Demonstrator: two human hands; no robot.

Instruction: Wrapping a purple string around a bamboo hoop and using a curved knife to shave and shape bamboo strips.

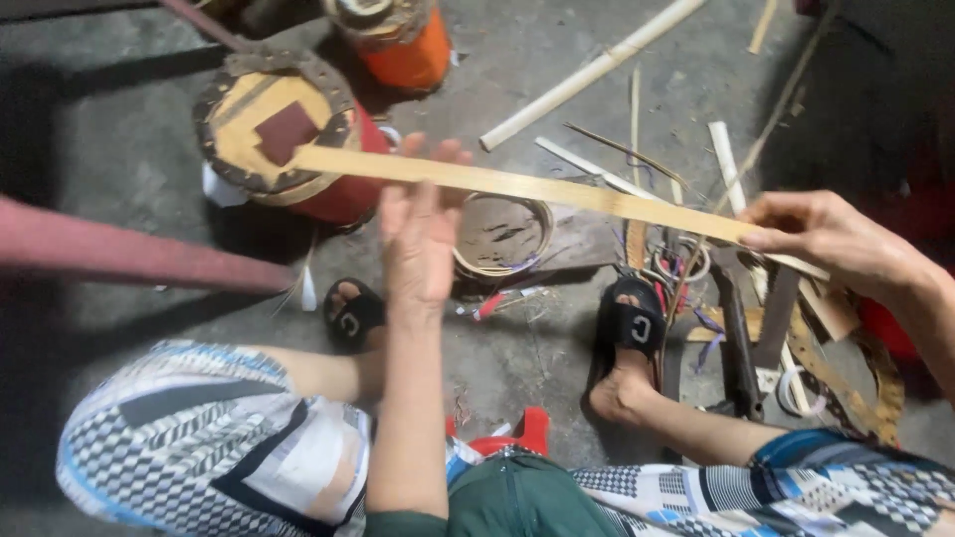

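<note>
While you sit low over the grey concrete floor (pixel 119 139), the head view shows a long flat pale bamboo strip (pixel 517 186) stretched across in front of you, running from upper left down to the right. Your right hand (pixel 831 239) is pinched shut on the strip's right part, thumb and fingers closed around it. Your left hand (pixel 418 234) is raised with the fingers spread and loosely apart; the strip crosses in front of its fingertips, and you cannot tell whether they touch it.

The strip's left end lies over the round red drum-like container with a tan patched top (pixel 284 134). Beyond that stands an orange cylinder (pixel 403 45). Below the strip's middle, a coil of thin bamboo bands (pixel 502 234) rests on the floor, and a long pale bamboo pole (pixel 592 72) lies farther off, with loose splints near it.

Your feet wear black sandals, the left one (pixel 353 316) just beside your left forearm, the right one (pixel 633 328) below the strip. A dark metal tool (pixel 738 343) lies to the right of that foot among scraps. A dull red bar (pixel 129 257) enters from the left edge.
</note>
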